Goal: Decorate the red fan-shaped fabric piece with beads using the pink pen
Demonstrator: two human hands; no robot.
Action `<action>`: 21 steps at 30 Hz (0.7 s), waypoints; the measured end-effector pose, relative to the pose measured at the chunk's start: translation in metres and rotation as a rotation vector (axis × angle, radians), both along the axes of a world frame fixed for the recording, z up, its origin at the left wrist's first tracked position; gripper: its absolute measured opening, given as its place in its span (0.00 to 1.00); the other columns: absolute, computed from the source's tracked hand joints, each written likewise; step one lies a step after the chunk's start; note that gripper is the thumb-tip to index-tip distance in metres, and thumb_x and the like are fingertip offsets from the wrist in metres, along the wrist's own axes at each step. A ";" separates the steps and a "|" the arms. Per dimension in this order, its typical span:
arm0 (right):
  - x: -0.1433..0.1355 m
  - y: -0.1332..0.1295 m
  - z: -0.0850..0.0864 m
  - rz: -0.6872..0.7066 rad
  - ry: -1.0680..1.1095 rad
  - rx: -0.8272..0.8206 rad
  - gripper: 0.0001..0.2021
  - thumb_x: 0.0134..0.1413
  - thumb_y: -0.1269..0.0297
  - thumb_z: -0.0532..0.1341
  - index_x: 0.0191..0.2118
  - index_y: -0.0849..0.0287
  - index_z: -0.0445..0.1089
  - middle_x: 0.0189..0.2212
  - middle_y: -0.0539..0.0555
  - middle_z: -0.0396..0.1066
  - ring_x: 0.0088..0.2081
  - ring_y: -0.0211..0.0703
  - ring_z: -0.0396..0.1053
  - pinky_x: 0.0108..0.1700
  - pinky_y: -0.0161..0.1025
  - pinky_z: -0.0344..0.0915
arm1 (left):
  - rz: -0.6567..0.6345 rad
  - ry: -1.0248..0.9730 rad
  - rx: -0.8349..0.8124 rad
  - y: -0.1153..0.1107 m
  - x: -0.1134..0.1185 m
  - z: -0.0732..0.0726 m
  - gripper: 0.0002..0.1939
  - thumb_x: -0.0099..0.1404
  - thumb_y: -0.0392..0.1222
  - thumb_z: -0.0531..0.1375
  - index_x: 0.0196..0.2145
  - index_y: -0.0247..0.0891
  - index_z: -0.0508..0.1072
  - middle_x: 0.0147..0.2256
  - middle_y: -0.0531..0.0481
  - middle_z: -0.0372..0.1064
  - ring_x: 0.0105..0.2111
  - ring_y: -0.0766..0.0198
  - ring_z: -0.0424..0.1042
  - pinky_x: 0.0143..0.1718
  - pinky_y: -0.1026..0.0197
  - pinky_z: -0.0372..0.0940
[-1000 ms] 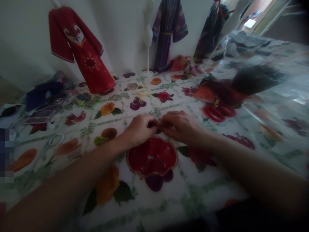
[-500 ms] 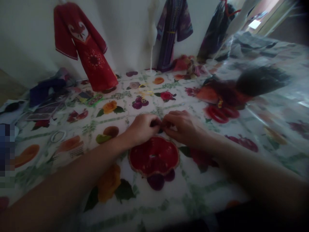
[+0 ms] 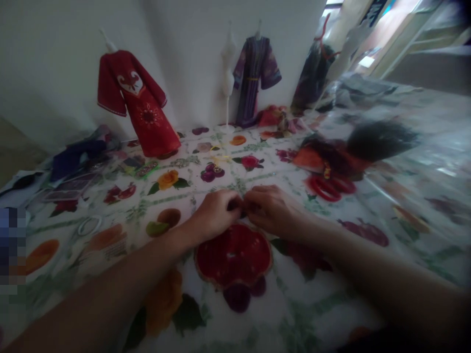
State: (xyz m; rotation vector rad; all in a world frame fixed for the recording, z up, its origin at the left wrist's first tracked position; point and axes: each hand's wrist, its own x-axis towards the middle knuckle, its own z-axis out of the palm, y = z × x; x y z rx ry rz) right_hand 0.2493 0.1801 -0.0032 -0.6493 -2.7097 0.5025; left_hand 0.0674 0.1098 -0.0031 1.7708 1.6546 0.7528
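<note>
My left hand [image 3: 217,213] and my right hand [image 3: 272,208] meet fingertip to fingertip over the middle of the table. Both are closed in a pinch; whatever lies between the fingers is too small and dark to make out. Just below them, on my side, lies a red scalloped piece [image 3: 233,257] with a pale, trimmed-looking edge. Its far edge is partly covered by my hands. I cannot tell whether my fingers touch it.
A fruit-patterned tablecloth [image 3: 217,323] covers the table. At the back stand a red dress [image 3: 147,108], a purple robe [image 3: 252,73] and a white mannequin form [image 3: 228,73]. Red-handled scissors [image 3: 331,189] lie to the right, folded cloth [image 3: 77,154] to the left.
The whole scene sits lower in the picture, as the camera has tilted up. My hands stay together in the same pinch above the red piece.
</note>
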 end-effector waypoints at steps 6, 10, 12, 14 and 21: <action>0.000 0.000 -0.002 -0.011 0.019 0.022 0.03 0.51 0.74 0.57 0.30 0.60 0.65 0.27 0.50 0.64 0.29 0.37 0.58 0.35 0.37 0.52 | 0.020 0.003 -0.002 0.001 0.001 0.000 0.06 0.59 0.30 0.59 0.32 0.38 0.75 0.32 0.52 0.75 0.33 0.62 0.72 0.37 0.60 0.63; -0.001 0.000 -0.002 -0.010 0.029 0.022 0.03 0.50 0.74 0.57 0.29 0.60 0.63 0.26 0.50 0.63 0.29 0.37 0.57 0.34 0.37 0.51 | 0.020 -0.006 -0.010 0.001 0.001 -0.001 0.07 0.60 0.31 0.59 0.33 0.38 0.76 0.33 0.51 0.76 0.34 0.62 0.73 0.37 0.60 0.63; 0.000 0.000 -0.003 -0.009 0.034 0.024 0.03 0.50 0.74 0.56 0.29 0.60 0.63 0.27 0.50 0.63 0.29 0.37 0.58 0.34 0.37 0.51 | 0.015 -0.012 -0.012 0.001 0.000 -0.002 0.08 0.61 0.32 0.59 0.35 0.38 0.77 0.34 0.51 0.77 0.35 0.62 0.73 0.38 0.60 0.63; 0.000 0.000 -0.003 -0.009 0.036 0.033 0.03 0.49 0.74 0.56 0.29 0.60 0.62 0.27 0.50 0.63 0.29 0.37 0.58 0.34 0.37 0.51 | 0.009 -0.013 -0.013 0.001 0.000 -0.002 0.08 0.61 0.32 0.59 0.36 0.38 0.78 0.35 0.51 0.77 0.35 0.62 0.73 0.38 0.60 0.64; -0.001 0.000 -0.002 -0.006 -0.007 0.021 0.03 0.52 0.72 0.55 0.30 0.59 0.62 0.28 0.50 0.65 0.30 0.38 0.59 0.36 0.37 0.53 | 0.006 0.002 -0.001 0.000 0.000 -0.001 0.06 0.60 0.32 0.59 0.33 0.38 0.76 0.33 0.51 0.76 0.33 0.62 0.72 0.38 0.59 0.64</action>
